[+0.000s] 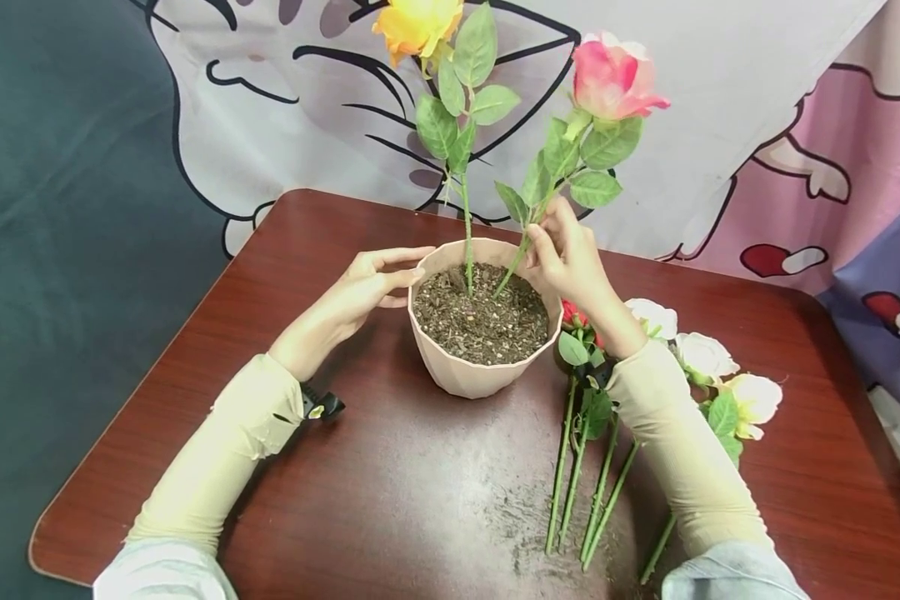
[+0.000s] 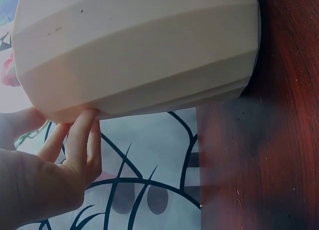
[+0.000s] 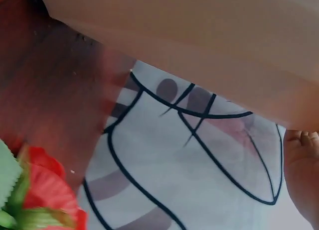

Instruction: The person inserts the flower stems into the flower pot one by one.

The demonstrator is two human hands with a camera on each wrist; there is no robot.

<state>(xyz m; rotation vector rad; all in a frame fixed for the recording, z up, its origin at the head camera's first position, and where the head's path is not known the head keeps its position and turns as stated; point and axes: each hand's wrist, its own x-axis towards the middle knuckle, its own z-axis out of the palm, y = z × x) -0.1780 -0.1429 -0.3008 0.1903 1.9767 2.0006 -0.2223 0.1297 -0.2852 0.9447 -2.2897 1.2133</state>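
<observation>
A pale pink faceted flowerpot (image 1: 465,375) filled with dark soil (image 1: 480,325) stands on the table. My left hand (image 1: 356,292) touches its left side near the rim, the fingers fairly straight; the left wrist view shows fingertips (image 2: 89,113) against the outer wall. With thumb and fingers, my right hand (image 1: 573,254) pinches the stem of a pink rose (image 1: 611,79), which leans right, its lower end in the soil. Beside it, a yellow rose (image 1: 420,29) stands upright in the soil. The right wrist view catches only part of the right hand (image 3: 304,170) by the pot.
Right of the pot lie a red rose (image 1: 573,315) and several white roses (image 1: 705,357), partly under my right forearm, their stems pointing toward me. Soil crumbs are scattered on the brown table (image 1: 345,508) near the stems. A cartoon-print cloth (image 1: 307,125) hangs behind the table.
</observation>
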